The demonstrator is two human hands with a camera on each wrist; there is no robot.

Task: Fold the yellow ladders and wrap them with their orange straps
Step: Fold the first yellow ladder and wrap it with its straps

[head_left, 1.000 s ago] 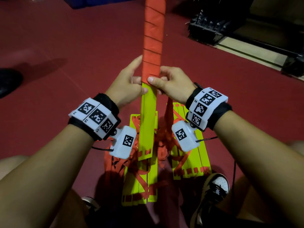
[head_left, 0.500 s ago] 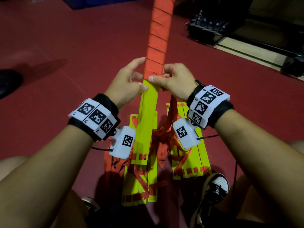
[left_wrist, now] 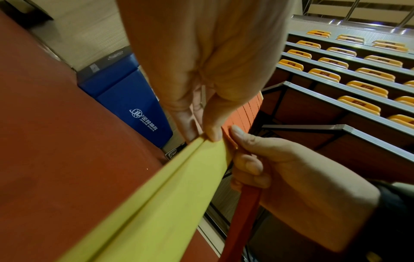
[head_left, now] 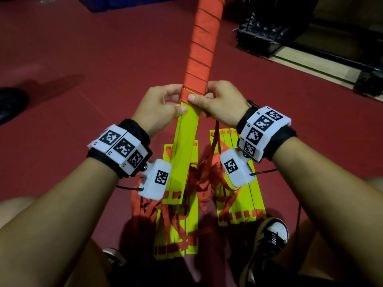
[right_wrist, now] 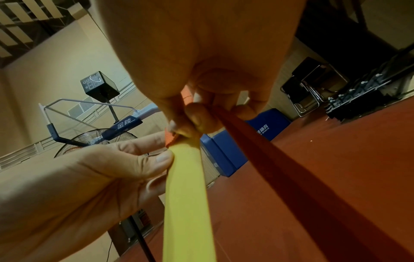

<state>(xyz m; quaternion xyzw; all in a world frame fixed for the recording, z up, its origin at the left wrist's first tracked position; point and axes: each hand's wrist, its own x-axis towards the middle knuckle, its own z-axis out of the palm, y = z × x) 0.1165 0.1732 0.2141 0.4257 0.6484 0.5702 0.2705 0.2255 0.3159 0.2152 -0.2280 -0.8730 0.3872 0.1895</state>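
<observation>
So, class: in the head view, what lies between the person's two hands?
Between the left hand and right hand runs the folded yellow ladder bundle, where its orange strap wrapping ends; both hands pinch it.

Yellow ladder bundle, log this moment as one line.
step: wrapping | left hand: grips yellow ladder bundle | right hand: pinches orange strap at wrap edge | far end: wrapped

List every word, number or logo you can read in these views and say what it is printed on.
"JINLING SPORTS", with a globe logo and Chinese characters: blue mat.
"金陵": blue arm of the hoop stand.
"…SPORTS", start cut off: blue pad.
Scoreboard cube: digits too blurred.
Yellow seats: marks too small.
Wristband tags: patterns and tiny unreadable codes.
</observation>
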